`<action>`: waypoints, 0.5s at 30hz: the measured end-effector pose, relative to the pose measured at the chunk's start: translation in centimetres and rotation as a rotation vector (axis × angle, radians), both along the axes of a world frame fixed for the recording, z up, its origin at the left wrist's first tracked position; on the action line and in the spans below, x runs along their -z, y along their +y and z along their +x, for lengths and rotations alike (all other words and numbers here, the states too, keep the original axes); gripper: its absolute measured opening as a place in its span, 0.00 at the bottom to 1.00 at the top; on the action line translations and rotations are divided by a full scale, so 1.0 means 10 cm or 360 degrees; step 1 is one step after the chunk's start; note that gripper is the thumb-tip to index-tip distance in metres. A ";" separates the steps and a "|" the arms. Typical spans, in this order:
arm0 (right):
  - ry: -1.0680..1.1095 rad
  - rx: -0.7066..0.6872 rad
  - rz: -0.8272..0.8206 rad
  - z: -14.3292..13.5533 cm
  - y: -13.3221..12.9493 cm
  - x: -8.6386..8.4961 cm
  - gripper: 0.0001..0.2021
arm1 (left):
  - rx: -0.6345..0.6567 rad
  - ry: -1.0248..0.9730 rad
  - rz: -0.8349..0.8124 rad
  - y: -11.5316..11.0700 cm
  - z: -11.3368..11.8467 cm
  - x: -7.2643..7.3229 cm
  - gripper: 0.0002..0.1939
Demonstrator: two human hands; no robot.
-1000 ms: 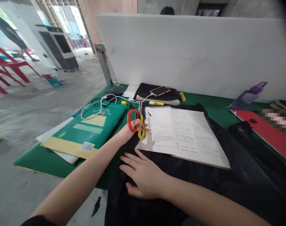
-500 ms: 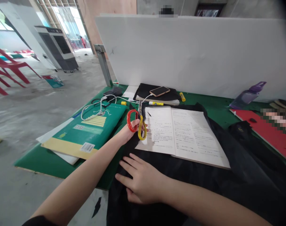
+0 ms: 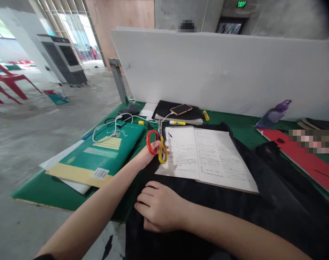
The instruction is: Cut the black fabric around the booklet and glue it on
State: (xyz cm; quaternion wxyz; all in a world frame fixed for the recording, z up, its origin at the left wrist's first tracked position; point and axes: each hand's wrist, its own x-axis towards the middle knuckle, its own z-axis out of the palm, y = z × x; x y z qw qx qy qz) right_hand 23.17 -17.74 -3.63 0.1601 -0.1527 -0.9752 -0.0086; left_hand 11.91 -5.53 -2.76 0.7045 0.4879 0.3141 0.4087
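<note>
In my left hand (image 3: 150,152) is a pair of scissors (image 3: 162,151) with one red and one yellow handle loop. The loops face me and the blades point away, at the left edge of an open book (image 3: 212,157). My fingers are partly hidden behind the handles. Closer to me, my right hand (image 3: 159,206) lies on black cloth (image 3: 221,213) with its fingers curled down against it; the fingertips are out of sight. The cloth spreads under the book and over the table's front edge.
A green booklet (image 3: 99,155) with a white cable (image 3: 116,126) on it lies left. Behind the book are a glue stick (image 3: 178,123) and a phone (image 3: 181,109) on a black folder. A purple bottle (image 3: 273,115) and red board (image 3: 302,159) are right. A white panel (image 3: 218,72) stands behind.
My right hand's fingers have gone from spread out to curled in on the black cloth. My left hand stays by the book with the scissors. The whole view has shifted slightly.
</note>
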 end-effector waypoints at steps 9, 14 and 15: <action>0.0111 0.0125 0.0159 -0.23 -0.10 0.06 0.08 | 0.0023 -0.0044 0.0056 0.03 -0.03 0.07 0.17; 0.0167 0.0006 0.0087 -0.21 -0.11 0.09 0.10 | 0.0004 -0.0015 0.0041 0.01 -0.03 0.03 0.18; 0.0178 -0.0019 0.0071 -0.20 -0.11 0.10 0.10 | 0.0004 -0.0006 0.0042 0.00 -0.02 0.03 0.18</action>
